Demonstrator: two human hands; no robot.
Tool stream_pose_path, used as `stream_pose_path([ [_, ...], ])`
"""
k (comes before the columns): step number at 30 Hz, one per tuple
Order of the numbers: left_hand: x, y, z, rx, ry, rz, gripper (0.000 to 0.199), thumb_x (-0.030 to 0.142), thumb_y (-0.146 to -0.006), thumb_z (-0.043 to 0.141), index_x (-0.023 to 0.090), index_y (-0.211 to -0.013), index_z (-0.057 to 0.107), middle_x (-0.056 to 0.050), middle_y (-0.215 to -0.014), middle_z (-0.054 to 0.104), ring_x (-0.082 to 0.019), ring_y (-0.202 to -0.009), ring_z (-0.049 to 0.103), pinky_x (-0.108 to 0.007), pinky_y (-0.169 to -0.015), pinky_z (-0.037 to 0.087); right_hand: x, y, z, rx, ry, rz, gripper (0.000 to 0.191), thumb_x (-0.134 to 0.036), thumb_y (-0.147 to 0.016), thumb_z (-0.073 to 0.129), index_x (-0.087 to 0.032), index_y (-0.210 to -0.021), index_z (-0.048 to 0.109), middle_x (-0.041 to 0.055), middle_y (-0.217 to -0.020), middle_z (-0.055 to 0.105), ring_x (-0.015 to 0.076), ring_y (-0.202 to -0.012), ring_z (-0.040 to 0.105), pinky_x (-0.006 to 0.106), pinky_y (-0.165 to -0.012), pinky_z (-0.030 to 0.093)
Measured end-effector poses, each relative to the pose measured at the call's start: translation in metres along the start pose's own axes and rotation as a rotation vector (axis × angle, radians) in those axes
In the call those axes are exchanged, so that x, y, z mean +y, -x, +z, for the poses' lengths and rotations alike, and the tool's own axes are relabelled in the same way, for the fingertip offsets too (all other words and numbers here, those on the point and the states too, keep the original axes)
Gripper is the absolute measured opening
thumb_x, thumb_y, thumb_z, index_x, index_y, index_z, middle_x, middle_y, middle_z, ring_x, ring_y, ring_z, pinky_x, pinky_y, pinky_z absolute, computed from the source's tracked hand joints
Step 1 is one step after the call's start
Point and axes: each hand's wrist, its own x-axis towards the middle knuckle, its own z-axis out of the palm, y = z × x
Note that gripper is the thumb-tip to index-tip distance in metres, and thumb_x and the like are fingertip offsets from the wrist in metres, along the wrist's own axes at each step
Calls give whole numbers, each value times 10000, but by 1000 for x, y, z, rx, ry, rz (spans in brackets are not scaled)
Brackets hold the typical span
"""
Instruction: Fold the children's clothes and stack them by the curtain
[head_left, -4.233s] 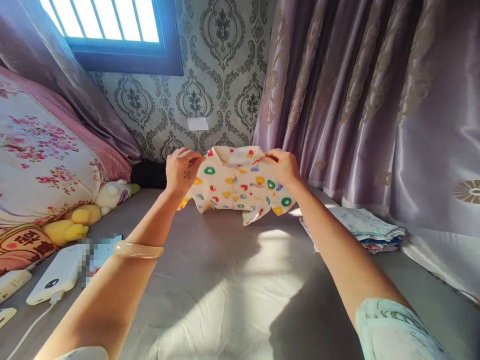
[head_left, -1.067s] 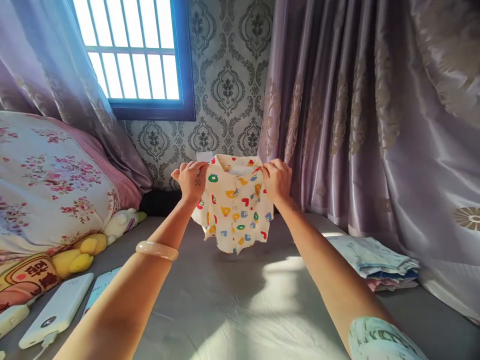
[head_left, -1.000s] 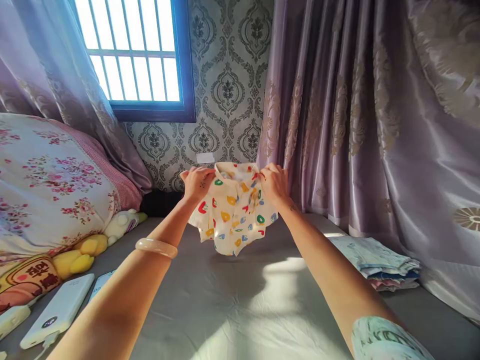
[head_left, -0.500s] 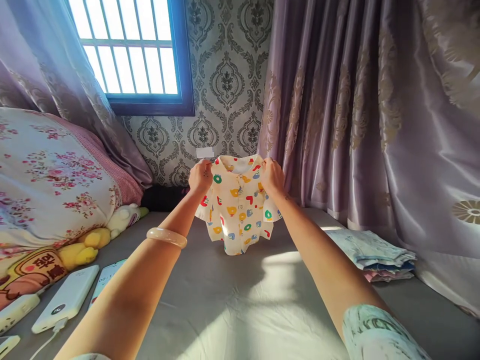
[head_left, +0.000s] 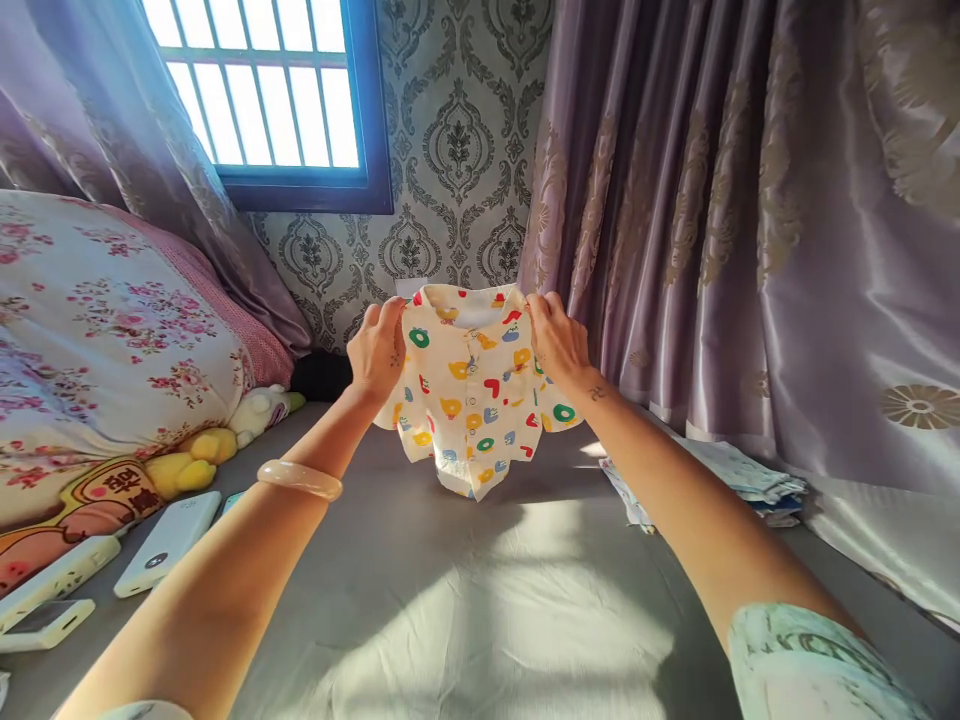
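Note:
A small cream shirt [head_left: 480, 390] with a coloured print of red, yellow, green and blue shapes hangs upright, front side toward me, its lower hem close to the grey sheet [head_left: 420, 600]. My left hand [head_left: 378, 345] pinches it at the shoulder on the left, and a pale bangle is on that forearm. At the opposite shoulder my right hand [head_left: 556, 335] grips the fabric with fingers closed. The short sleeves hang down below both hands. Part of the hem is folded up or creased at the bottom.
Folded clothes [head_left: 750, 475] lie at the right by the curtain [head_left: 675, 220]. At the left are a floral bundle [head_left: 112, 340], plush toys [head_left: 195, 460], a white power bank [head_left: 169, 543] and other white devices [head_left: 60, 578]. A barred window [head_left: 262, 90] is behind.
My hands have moved slightly apart, spreading the shirt wider at the shoulders. The shirt appears a little higher and nearer, and the camera view has shifted.

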Motion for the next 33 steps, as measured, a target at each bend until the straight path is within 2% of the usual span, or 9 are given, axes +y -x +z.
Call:
stream_pose_path([
  [5, -19, 5, -52, -28, -77, 199, 391, 371, -994, 345, 260, -1235, 632, -77, -996, 632, -197, -889, 629, -276, -711, 444, 6, 18, -33, 9, -18, -120, 336, -316, -1041, 291, -236, -1216, 566, 88, -1139, 602, 220, -877, 593, 308, -675, 392],
  [10, -12, -20, -110, 13, 38, 360, 437, 447, -968, 356, 252, -1187, 680, -42, -933, 645, -169, -819, 594, -300, -780, 475, 1, 12, -85, 43, -164, -194, 324, -369, -1026, 367, -223, -1166, 620, 74, -1088, 644, 226, -951, 594, 312, -738, 419],
  [12, -9, -37, -123, -47, 130, 354, 425, 498, -929, 419, 266, -1153, 696, -15, -922, 659, -170, -814, 586, -313, -804, 490, 3, 0, -98, 20, -244, -210, 325, -392, -1011, 405, -215, -1126, 652, 57, -1014, 670, 213, -920, 601, 308, -751, 428],
  [14, -9, -54, -121, -154, 192, 307, 472, 532, -900, 449, 208, -1131, 704, 7, -838, 642, -140, -777, 582, -307, -781, 484, 9, -15, -98, -54, -321, -213, 320, -410, -987, 453, -208, -1080, 682, 35, -922, 691, 194, -856, 609, 298, -742, 437],
  [16, -15, -66, -105, -319, 255, 230, 521, 544, -874, 473, 144, -1120, 698, 22, -802, 629, -110, -759, 577, -277, -745, 465, 18, -30, -81, -169, -383, -200, 304, -402, -958, 502, -193, -1040, 707, 18, -854, 703, 180, -800, 612, 283, -720, 446],
  [19, -32, -67, -55, -635, 393, 95, 476, 518, -818, 555, 126, -1038, 712, 15, -839, 680, -113, -755, 568, -225, -688, 470, 33, -41, -29, -396, -435, -156, 252, -317, -924, 538, -167, -990, 729, 13, -842, 724, 164, -777, 624, 256, -701, 455],
  [24, -69, -19, 46, -986, 418, 54, 410, 530, -766, 606, 160, -884, 738, -11, -799, 712, -170, -752, 612, -241, -681, 493, 48, -15, 75, -700, -388, -98, 203, -229, -898, 556, -161, -912, 746, 19, -898, 748, 144, -818, 641, 209, -718, 448],
  [28, -89, 33, 102, -1015, 234, 47, 317, 439, -807, 543, 215, -885, 754, -25, -867, 742, -202, -827, 660, -252, -723, 483, 48, 28, 131, -790, -296, -49, 236, -267, -930, 513, -215, -1011, 729, 28, -1008, 741, 162, -914, 651, 218, -740, 427],
  [33, -93, 92, 134, -981, -107, 2, 339, 344, -939, 401, 271, -1097, 693, -61, -1096, 708, -221, -963, 656, -270, -715, 459, 39, 74, 176, -811, -170, 45, 314, -326, -986, 377, -258, -1084, 668, 46, -1134, 697, 212, -976, 642, 282, -758, 427],
])
